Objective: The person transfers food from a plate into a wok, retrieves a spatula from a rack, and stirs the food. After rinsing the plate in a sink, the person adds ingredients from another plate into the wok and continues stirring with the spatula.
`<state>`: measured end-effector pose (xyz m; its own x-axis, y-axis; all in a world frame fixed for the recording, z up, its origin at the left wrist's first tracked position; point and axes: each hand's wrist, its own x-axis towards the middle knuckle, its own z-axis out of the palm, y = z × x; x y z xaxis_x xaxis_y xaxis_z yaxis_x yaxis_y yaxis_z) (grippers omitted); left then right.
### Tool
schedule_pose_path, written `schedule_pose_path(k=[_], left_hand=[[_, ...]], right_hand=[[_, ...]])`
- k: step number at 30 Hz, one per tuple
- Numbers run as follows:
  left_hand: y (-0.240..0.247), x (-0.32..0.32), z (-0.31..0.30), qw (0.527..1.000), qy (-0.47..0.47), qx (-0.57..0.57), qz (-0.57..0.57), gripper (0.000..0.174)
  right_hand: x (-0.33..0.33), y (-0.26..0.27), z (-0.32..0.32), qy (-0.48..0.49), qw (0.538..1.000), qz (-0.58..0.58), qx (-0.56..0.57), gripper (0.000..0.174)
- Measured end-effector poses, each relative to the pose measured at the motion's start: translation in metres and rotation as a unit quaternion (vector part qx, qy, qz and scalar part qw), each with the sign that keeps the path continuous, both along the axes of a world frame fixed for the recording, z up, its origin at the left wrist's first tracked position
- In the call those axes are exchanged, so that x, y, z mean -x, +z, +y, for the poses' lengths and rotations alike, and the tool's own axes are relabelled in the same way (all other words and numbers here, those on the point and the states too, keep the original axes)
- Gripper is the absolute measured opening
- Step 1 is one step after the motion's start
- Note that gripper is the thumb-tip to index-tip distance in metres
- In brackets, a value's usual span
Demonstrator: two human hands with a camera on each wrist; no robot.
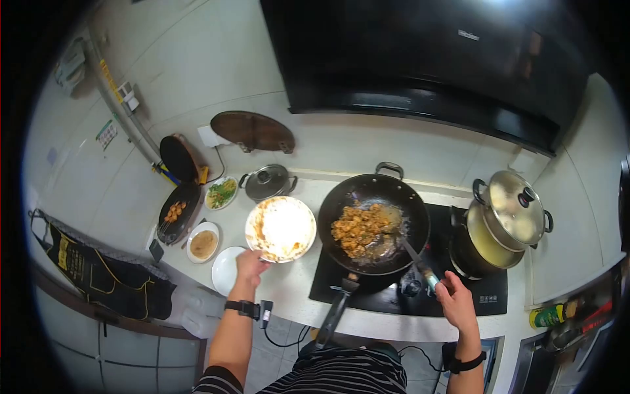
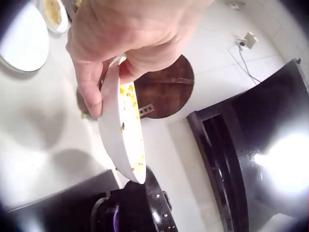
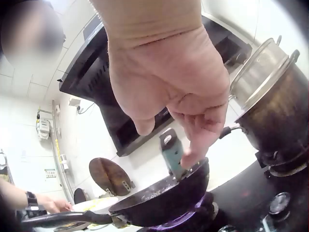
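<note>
My left hand [image 1: 251,268] [image 2: 130,38] pinches the rim of a white bowl [image 1: 254,231] [image 2: 112,121], which is smeared inside with orange-brown residue. In the left wrist view the bowl is tilted steeply. Beside it on the hob, a black wok [image 1: 335,197] [image 3: 159,205] holds browned food pieces [image 1: 359,231] in bubbling oil. A spatula [image 1: 413,255] rests in the wok, its green handle [image 3: 173,157] pointing towards my right hand [image 1: 457,303] [image 3: 169,77]. That hand is at the handle's end, fingers loosely bent and not closed round it; whether a fingertip touches it, I cannot tell.
Right of the wok stands a large pot [image 1: 489,243] with a glass-lidded steamer [image 1: 508,203]. At left are a lidded pot [image 1: 268,186], a plate of greens [image 1: 221,193], a bowl of paste [image 1: 203,243], a white plate [image 1: 225,270] and an open black pan [image 1: 177,220]. The wok handle [image 1: 336,316] sticks out frontward.
</note>
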<state>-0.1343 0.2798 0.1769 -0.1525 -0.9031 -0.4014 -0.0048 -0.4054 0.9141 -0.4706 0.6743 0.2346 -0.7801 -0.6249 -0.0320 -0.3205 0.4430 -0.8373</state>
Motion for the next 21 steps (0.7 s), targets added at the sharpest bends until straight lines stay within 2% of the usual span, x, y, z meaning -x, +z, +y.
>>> schedule_pose_path(k=[3, 4, 7, 8, 11, 13, 19, 20, 21], left_hand=[[-0.042, -0.007, 0.002, 0.998, 0.016, -0.064, -0.015, 0.024], [-0.052, -0.007, 0.002, 0.996, 0.023, -0.083, -0.018, 0.024], [-0.093, -0.009, -0.002, 0.991, 0.024, -0.13, 0.001, 0.025], [-0.091, -0.006, 0.002, 0.99, 0.023, -0.142, 0.007, 0.026], [-0.131, -0.008, -0.012, 0.982, 0.038, -0.182, 0.033, 0.027], [-0.139, -0.008, -0.013, 0.981, 0.045, -0.182, 0.047, 0.026], [-0.141, -0.013, -0.029, 0.98, 0.048, -0.187, 0.051, 0.023], [-0.144, -0.013, -0.032, 0.98, 0.05, -0.186, 0.048, 0.024], [-0.146, -0.012, -0.035, 0.98, 0.053, -0.185, 0.045, 0.024]], right_hand=[[-0.009, 0.028, -0.028, 0.035, 0.989, -0.061, -0.13, 0.055], [-0.01, 0.023, -0.032, 0.032, 0.991, -0.046, -0.123, 0.053], [-0.006, 0.008, -0.044, 0.04, 0.986, -0.113, -0.115, 0.045], [-0.008, 0.01, -0.048, 0.037, 0.982, -0.137, -0.126, 0.041], [-0.014, 0.024, -0.061, 0.009, 0.97, -0.182, -0.163, 0.026], [-0.013, 0.033, -0.066, 0.002, 0.964, -0.204, -0.172, 0.023], [-0.009, 0.055, -0.066, -0.012, 0.975, -0.167, -0.148, 0.019], [-0.006, 0.06, -0.064, -0.037, 0.975, -0.163, -0.144, 0.021], [-0.003, 0.063, -0.065, -0.028, 0.982, -0.11, -0.149, 0.024]])
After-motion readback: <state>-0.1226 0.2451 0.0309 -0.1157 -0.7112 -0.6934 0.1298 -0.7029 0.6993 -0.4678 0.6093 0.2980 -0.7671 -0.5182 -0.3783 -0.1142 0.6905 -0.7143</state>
